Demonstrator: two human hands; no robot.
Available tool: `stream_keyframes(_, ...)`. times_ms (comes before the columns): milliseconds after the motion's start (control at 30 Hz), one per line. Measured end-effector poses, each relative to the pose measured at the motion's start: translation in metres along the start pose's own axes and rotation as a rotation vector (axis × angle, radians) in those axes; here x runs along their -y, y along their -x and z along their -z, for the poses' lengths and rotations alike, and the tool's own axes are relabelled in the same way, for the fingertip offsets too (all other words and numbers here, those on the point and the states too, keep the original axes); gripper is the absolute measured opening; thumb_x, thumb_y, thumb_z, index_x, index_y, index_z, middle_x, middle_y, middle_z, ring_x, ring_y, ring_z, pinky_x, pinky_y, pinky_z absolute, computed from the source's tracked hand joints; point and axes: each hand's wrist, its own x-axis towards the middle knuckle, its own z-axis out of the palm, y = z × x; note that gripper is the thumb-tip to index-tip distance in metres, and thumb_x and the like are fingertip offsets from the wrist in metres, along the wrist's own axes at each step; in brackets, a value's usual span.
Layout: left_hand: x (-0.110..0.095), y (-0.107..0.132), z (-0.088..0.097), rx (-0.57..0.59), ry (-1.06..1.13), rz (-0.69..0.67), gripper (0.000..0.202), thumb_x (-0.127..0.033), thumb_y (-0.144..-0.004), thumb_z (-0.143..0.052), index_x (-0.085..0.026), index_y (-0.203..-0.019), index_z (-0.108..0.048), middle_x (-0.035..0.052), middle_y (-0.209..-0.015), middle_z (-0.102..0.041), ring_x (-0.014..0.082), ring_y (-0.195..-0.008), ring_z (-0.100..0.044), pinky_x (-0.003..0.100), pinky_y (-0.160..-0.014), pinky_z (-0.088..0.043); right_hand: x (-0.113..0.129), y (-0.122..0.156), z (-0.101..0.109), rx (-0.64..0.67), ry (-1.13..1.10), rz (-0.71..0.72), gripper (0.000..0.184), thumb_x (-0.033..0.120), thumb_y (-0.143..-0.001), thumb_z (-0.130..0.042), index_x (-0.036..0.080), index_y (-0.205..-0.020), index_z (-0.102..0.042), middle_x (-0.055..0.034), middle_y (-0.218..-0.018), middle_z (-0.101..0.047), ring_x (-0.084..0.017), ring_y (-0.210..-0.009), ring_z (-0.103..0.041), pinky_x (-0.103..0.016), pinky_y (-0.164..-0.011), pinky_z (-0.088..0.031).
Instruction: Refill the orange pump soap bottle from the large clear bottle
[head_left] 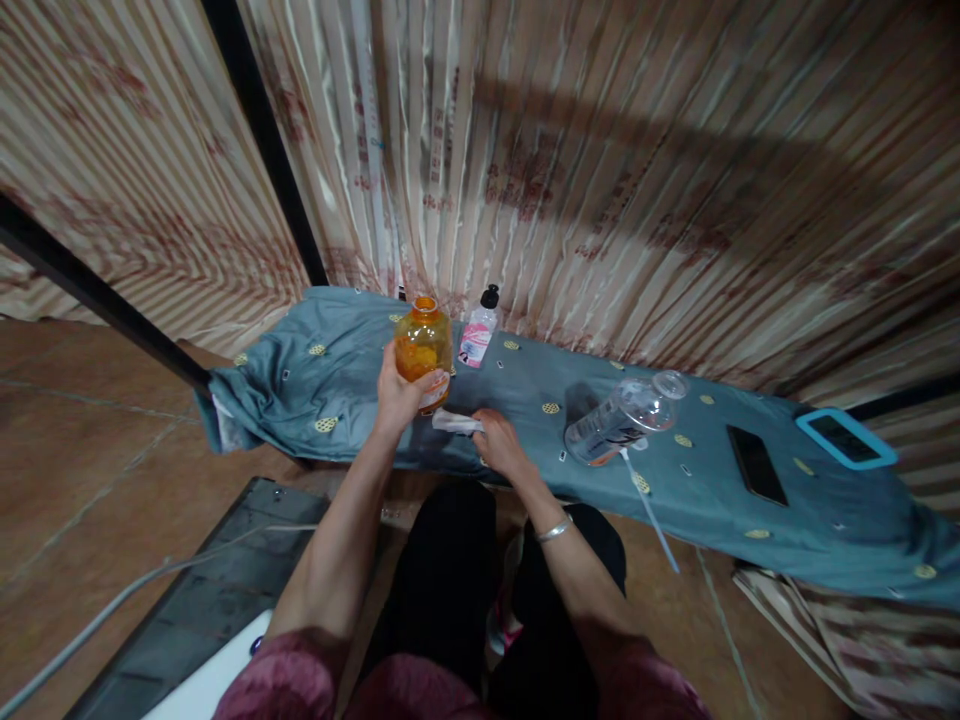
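Note:
My left hand [397, 392] is wrapped round an orange jar [424, 345] with no lid, held upright just above the blue-grey cloth-covered surface [525, 390]. My right hand [501, 445] rests on the near edge of that surface, its fingers pinched on a white crumpled wipe [456, 423] that lies just below the jar. A silver bangle sits on my right wrist.
A small pink-labelled bottle with a black cap [480, 330] stands behind the jar. A clear plastic jar [626, 418] lies on its side to the right, with a white straw-like stick [651, 510] near it. A black phone [756, 465] and a blue-cased phone [846, 438] lie further right. Striped curtains hang behind.

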Motion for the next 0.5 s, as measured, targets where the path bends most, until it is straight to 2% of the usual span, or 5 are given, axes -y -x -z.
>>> stream_keyframes(167, -0.001, 0.010, -0.019, 0.081, 0.020, 0.064, 0.092, -0.020, -0.060, -0.089, -0.021, -0.139, -0.042, 0.0109, -0.133, -0.064, 0.0305, -0.128, -0.062, 0.050, -0.111, -0.051, 0.002, 0.023, 0.025, -0.010, -0.064, 0.038, 0.014, 0.016, -0.097, -0.058, 0.016, -0.110, -0.065, -0.0049, -0.106, -0.070, -0.022, -0.101, -0.066, -0.045, -0.095, -0.052)
stream_keyframes(267, -0.020, 0.025, -0.013, 0.075, -0.051, 0.071, 0.105, -0.022, -0.061, -0.089, -0.019, -0.148, -0.030, 0.0164, -0.152, -0.047, 0.0321, -0.144, -0.046, 0.050, -0.121, -0.038, 0.008, 0.048, 0.032, -0.011, -0.127, 0.051, 0.027, 0.008, -0.094, -0.056, 0.018, -0.118, -0.062, -0.0070, -0.116, -0.069, -0.024, -0.110, -0.065, -0.047, -0.101, -0.049)
stream_keyframes(367, -0.043, 0.066, 0.001, 0.035, -0.204, -0.003, 0.114, -0.036, -0.062, -0.090, -0.011, -0.152, -0.024, 0.0225, -0.165, -0.024, 0.0365, -0.157, -0.017, 0.051, -0.130, -0.014, 0.013, 0.079, 0.029, -0.002, -0.198, 0.032, 0.036, 0.002, -0.088, -0.055, 0.018, -0.119, -0.065, -0.0092, -0.121, -0.069, -0.027, -0.118, -0.061, -0.052, -0.108, -0.043)
stream_keyframes(433, -0.049, 0.108, 0.006, 0.154, -0.196, -0.028, 0.099, -0.038, -0.071, -0.083, -0.014, -0.152, -0.031, 0.0197, -0.163, -0.031, 0.0339, -0.156, -0.022, 0.050, -0.131, -0.016, 0.014, 0.099, 0.022, 0.013, -0.275, -0.006, 0.038, 0.001, -0.083, -0.060, 0.018, -0.117, -0.066, -0.0089, -0.120, -0.069, -0.027, -0.118, -0.061, -0.052, -0.108, -0.042)
stream_keyframes(500, -0.044, 0.154, 0.003, 0.397, -0.108, 0.176, 0.085, -0.036, -0.071, -0.080, -0.016, -0.145, -0.043, 0.0183, -0.155, -0.046, 0.0337, -0.149, -0.038, 0.051, -0.127, -0.027, 0.011, 0.117, 0.009, 0.019, -0.372, -0.085, 0.037, 0.005, -0.083, -0.063, 0.020, -0.116, -0.066, -0.0072, -0.117, -0.071, -0.026, -0.113, -0.064, -0.051, -0.105, -0.046)
